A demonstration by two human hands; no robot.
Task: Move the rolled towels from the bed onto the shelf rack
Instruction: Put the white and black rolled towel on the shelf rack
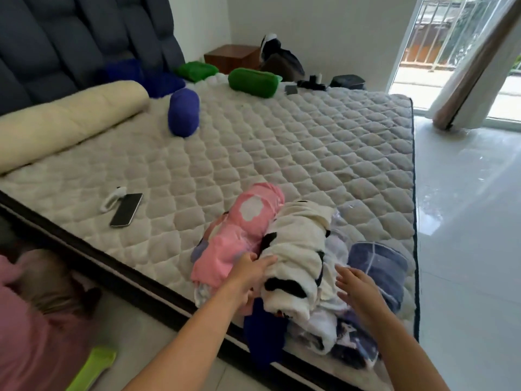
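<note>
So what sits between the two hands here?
In the head view, the white-and-black rolled towel lies between the left hand, which touches it, and the open right hand.
</note>
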